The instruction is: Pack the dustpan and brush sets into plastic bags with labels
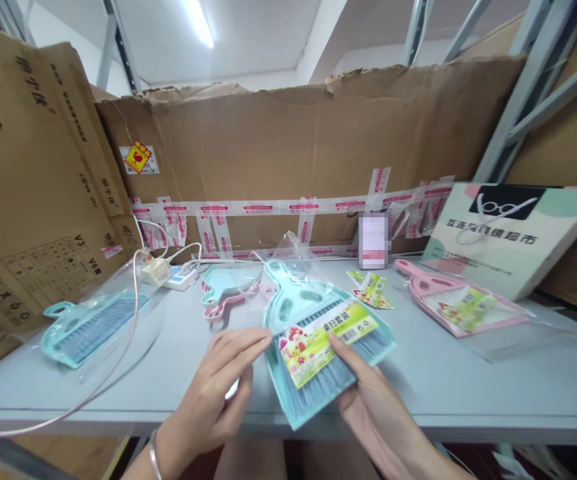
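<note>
A teal dustpan and brush set (313, 293) in a clear bag tilts above the front of the table. A yellow-green printed label card (326, 340) lies across its blue bristles. My right hand (368, 393) grips the set at its lower right, thumb on the card and fingers behind. My left hand (228, 380) is at the left edge, fingers stretched out with the tips at the pan's rim; whether they press on it I cannot tell. Several more label cards (372, 289) lie behind, to the right.
A bagged teal set (93, 327) lies at the left, a bagged pink set (461, 300) at the right. Loose teal and pink pieces (226, 287) lie behind my left hand. A cable (128, 353) crosses the left side. A phone (373, 241) and printed box (498, 233) stand at the back.
</note>
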`<state>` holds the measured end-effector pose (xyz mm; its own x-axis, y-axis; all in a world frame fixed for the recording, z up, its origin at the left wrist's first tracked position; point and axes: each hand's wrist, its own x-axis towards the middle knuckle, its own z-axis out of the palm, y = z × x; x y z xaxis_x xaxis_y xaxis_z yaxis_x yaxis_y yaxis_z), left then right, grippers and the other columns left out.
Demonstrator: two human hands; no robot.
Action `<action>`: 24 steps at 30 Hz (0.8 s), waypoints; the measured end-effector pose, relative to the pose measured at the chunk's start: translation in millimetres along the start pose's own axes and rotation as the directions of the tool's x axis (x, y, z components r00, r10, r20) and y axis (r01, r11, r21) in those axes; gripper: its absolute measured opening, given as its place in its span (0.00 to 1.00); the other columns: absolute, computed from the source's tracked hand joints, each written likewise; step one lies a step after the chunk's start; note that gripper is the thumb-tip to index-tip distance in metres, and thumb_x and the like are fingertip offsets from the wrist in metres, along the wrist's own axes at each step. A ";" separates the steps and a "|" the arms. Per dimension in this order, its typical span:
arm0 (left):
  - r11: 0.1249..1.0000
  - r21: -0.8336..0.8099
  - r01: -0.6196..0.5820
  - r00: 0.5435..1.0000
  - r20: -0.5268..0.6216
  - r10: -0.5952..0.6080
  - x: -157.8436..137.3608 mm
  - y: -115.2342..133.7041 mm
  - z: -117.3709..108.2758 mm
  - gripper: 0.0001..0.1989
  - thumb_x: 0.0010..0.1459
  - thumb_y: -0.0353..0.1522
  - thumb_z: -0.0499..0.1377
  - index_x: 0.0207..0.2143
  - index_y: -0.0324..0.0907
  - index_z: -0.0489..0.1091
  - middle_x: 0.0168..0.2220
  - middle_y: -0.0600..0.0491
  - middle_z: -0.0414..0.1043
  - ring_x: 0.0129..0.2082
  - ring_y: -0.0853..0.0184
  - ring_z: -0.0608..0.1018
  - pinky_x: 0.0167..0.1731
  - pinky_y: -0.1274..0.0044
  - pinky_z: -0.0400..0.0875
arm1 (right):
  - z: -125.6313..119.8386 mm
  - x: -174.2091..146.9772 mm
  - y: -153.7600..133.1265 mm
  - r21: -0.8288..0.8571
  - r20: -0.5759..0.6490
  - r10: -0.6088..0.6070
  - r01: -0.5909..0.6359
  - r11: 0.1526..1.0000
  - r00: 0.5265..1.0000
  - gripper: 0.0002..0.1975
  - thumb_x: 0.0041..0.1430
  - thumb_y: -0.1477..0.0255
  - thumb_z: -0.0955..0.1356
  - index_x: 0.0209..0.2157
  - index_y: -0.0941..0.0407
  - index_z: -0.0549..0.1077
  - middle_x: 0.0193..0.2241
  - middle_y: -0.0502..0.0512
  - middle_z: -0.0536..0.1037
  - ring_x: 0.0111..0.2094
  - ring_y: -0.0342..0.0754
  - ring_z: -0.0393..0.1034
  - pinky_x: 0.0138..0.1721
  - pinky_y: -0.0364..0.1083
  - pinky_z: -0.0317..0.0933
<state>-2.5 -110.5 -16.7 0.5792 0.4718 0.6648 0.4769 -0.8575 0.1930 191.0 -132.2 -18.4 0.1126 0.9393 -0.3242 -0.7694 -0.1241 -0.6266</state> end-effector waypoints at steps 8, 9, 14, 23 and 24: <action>0.579 -0.633 0.514 0.654 -0.148 -0.742 -14.7 4.7 30.9 0.28 0.57 0.35 0.54 0.58 0.50 0.50 0.63 0.47 0.43 0.61 0.55 0.55 0.52 0.63 0.63 | 2.6 0.1 14.7 0.029 -0.017 0.009 -0.008 1.000 1.000 0.33 0.45 0.70 0.73 0.54 0.52 0.61 0.45 0.54 0.75 0.43 0.50 0.72 0.37 0.45 0.71; 0.389 -0.754 0.529 0.576 -0.017 -0.817 -13.0 5.6 33.8 0.30 0.56 0.38 0.55 0.59 0.50 0.48 0.63 0.46 0.44 0.59 0.54 0.58 0.50 0.64 0.66 | 3.4 -0.4 17.4 0.027 -0.010 0.006 -0.006 1.000 1.000 0.34 0.45 0.70 0.73 0.55 0.52 0.60 0.45 0.54 0.75 0.43 0.51 0.72 0.37 0.45 0.71; -0.102 -0.868 0.486 0.489 0.367 -0.791 4.4 13.2 35.6 0.36 0.49 0.40 0.61 0.58 0.48 0.50 0.56 0.45 0.61 0.50 0.56 0.71 0.44 0.68 0.70 | 3.2 -2.2 26.8 -0.010 0.031 -0.008 0.008 1.000 0.999 0.38 0.43 0.70 0.73 0.56 0.52 0.57 0.45 0.54 0.75 0.42 0.51 0.72 0.38 0.46 0.70; 0.390 -0.733 0.557 0.597 0.026 -0.802 1.7 4.5 38.9 0.24 0.52 0.40 0.58 0.50 0.45 0.60 0.37 0.49 0.69 0.42 0.62 0.74 0.34 0.76 0.73 | -3.2 3.0 17.5 -0.038 -0.025 -0.071 0.070 0.997 0.997 0.36 0.44 0.69 0.73 0.55 0.50 0.60 0.42 0.51 0.77 0.41 0.48 0.73 0.38 0.44 0.70; 0.429 -0.702 0.568 0.613 0.012 -0.790 -0.8 4.0 38.4 0.21 0.53 0.40 0.57 0.49 0.45 0.61 0.35 0.50 0.68 0.41 0.62 0.74 0.31 0.77 0.73 | -3.2 3.7 16.3 -0.040 -0.033 -0.070 0.069 0.997 0.997 0.36 0.44 0.69 0.73 0.55 0.50 0.60 0.42 0.50 0.77 0.41 0.48 0.73 0.38 0.43 0.70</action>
<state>24.4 -106.4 -44.2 -0.0140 0.9692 0.2460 0.0696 -0.2445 0.9672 180.9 -131.8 -32.1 0.1871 0.9346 -0.3025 -0.7341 -0.0716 -0.6752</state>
